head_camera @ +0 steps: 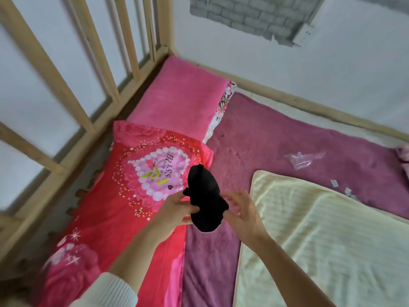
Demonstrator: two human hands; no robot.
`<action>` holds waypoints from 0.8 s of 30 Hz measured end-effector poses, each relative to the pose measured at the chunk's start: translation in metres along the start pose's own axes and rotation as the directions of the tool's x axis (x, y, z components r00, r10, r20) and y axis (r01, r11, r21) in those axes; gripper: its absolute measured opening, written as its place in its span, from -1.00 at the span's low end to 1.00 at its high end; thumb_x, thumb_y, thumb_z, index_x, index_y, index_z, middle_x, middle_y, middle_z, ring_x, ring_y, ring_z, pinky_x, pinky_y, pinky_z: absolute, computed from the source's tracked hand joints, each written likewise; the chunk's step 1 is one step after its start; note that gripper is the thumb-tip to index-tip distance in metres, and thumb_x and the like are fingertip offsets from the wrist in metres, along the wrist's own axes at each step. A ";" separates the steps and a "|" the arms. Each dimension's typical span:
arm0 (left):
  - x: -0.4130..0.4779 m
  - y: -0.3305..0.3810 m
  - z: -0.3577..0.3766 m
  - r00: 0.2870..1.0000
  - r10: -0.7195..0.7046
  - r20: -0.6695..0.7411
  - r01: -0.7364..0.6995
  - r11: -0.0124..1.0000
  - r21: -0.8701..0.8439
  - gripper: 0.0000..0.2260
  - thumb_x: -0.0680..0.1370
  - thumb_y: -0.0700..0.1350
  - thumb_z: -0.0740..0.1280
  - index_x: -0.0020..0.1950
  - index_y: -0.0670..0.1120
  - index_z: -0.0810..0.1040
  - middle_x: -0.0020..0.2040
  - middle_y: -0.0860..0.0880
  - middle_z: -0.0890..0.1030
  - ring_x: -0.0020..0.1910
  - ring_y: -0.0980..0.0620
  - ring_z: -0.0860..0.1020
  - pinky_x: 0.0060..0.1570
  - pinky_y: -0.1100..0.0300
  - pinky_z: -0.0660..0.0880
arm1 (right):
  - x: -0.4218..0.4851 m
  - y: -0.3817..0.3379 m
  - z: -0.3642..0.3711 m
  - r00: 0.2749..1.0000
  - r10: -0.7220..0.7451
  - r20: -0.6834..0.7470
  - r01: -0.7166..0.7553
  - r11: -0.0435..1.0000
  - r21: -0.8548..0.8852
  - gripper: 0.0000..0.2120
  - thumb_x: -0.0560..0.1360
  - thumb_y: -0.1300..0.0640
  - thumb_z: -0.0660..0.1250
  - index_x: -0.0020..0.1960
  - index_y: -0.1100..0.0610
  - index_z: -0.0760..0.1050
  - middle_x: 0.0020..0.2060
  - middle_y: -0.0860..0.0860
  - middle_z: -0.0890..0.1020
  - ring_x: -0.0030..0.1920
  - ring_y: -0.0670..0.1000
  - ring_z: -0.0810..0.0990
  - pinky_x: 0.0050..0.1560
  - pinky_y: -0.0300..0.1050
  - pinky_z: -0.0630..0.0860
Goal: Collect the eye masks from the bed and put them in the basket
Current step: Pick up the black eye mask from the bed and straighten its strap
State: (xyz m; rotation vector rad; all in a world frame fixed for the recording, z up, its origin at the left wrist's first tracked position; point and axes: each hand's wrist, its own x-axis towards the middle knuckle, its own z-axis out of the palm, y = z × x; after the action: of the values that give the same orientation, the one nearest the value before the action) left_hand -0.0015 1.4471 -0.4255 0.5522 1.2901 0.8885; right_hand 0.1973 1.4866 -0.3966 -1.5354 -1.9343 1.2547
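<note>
One black eye mask (204, 201) is lifted off the bed, just below frame centre; your left hand (177, 210) pinches its edge at 9 o'clock, while your right hand (242, 210) hovers spread-fingered at 3 o'clock, holding nothing. Soft, matte, folded, it hangs limp. No basket shows, so delivery seemingly remains; no other masks are visible on the purple blanket (276, 138).

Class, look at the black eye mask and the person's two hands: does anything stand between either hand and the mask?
Nothing visible does. The left hand already grips the black eye mask, lifted above the bed. The right hand is open beside the mask's right edge, nothing between them. The basket is not in view, so that path cannot be judged.
</note>
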 end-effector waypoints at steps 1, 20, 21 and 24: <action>-0.012 0.001 0.002 1.000 0.025 0.005 -0.025 0.999 0.030 -0.66 0.46 -0.40 0.33 0.20 -0.18 0.55 -0.14 -0.16 0.71 -0.11 -0.08 0.70 -0.12 0.07 0.64 | -0.008 -0.010 0.001 1.000 -0.020 -0.017 0.020 1.000 0.012 -0.57 0.31 0.22 0.26 0.14 -0.02 0.56 -0.03 -0.07 0.47 0.02 -0.15 0.49 0.01 -0.40 0.39; -0.150 -0.016 0.036 0.922 0.354 -0.158 -0.273 0.882 0.384 -0.69 0.44 -0.27 0.28 -0.03 0.12 0.64 -0.10 -0.37 0.64 -0.27 -0.15 0.59 -0.16 0.02 0.42 | -0.110 -0.058 -0.010 0.970 0.130 0.207 -0.234 0.741 0.630 -0.85 0.45 0.23 0.33 -0.28 0.21 0.60 -0.38 0.10 0.67 -0.23 0.07 0.66 -0.18 -0.20 0.51; -0.155 -0.020 0.040 0.903 0.375 -0.209 -0.275 0.879 0.389 -0.68 0.42 -0.28 0.27 -0.06 0.12 0.64 -0.11 -0.38 0.64 -0.29 -0.16 0.58 -0.17 0.04 0.40 | -0.118 -0.055 -0.016 0.970 0.095 0.223 -0.219 0.743 0.633 -0.84 0.44 0.24 0.32 -0.31 0.21 0.57 -0.47 0.08 0.63 -0.28 0.09 0.67 -0.17 -0.18 0.56; -0.172 -0.036 0.055 0.835 0.406 -0.371 -0.292 0.899 0.326 -0.58 0.42 -0.36 0.23 -0.12 0.16 0.64 -0.10 -0.37 0.65 -0.23 -0.07 0.55 -0.18 0.05 0.39 | -0.142 -0.040 -0.038 0.973 0.020 0.232 -0.161 0.777 0.608 -0.73 0.42 0.28 0.35 -0.45 0.14 0.49 -0.62 0.03 0.44 -0.51 0.06 0.54 -0.14 -0.05 0.54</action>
State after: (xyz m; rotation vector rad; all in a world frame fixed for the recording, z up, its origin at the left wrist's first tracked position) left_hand 0.0555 1.2936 -0.3417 0.8518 1.7604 1.2062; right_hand 0.2499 1.3722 -0.3106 -1.1787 -1.3261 1.9265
